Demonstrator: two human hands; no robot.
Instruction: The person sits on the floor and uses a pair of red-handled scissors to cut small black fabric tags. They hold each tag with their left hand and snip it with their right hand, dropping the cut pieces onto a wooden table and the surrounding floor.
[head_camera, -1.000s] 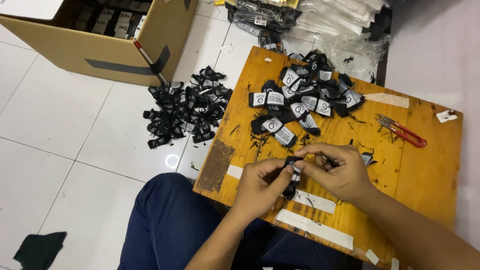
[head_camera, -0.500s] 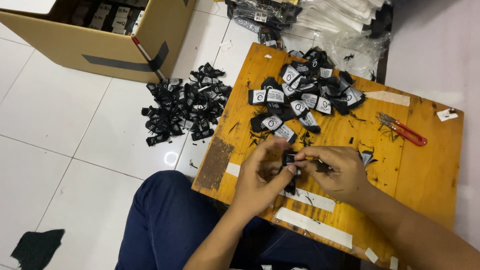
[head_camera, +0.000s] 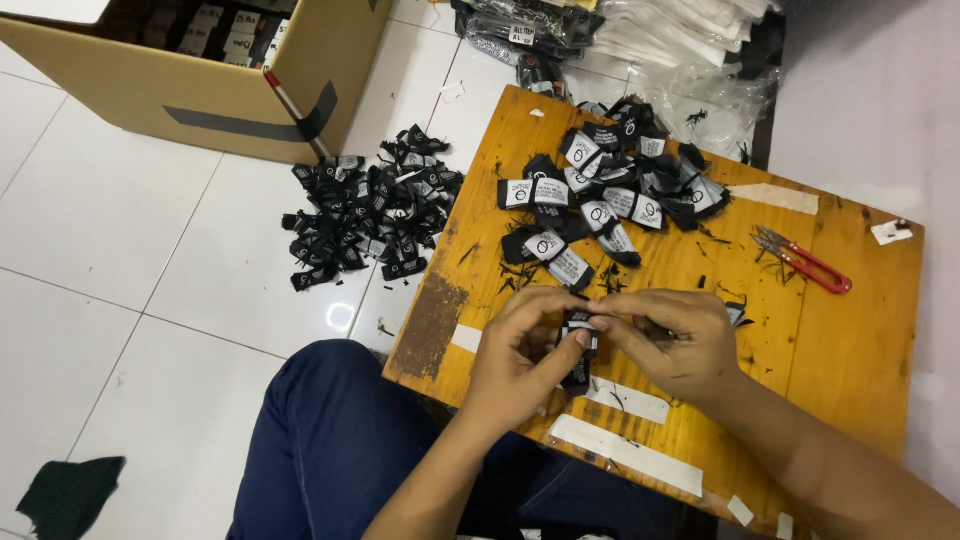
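Observation:
Both of my hands meet over the near part of a small wooden table (head_camera: 850, 350). My left hand (head_camera: 520, 355) and my right hand (head_camera: 675, 340) pinch the same small black fabric piece with a white label (head_camera: 579, 345), held upright between the fingertips. Just beyond my hands lies a heap of similar black labelled pieces (head_camera: 605, 190) on the tabletop. Red-handled thread snips (head_camera: 805, 260) rest on the table to the right of the heap, apart from my hands.
A second pile of black pieces (head_camera: 365, 210) lies on the white tiled floor left of the table. An open cardboard box (head_camera: 200, 85) stands at the back left. Plastic bags (head_camera: 690, 50) sit behind the table. A dark cloth scrap (head_camera: 65, 495) lies bottom left.
My hands have shifted slightly and turned the black piece more upright between the fingertips. The piles and snips have not moved.

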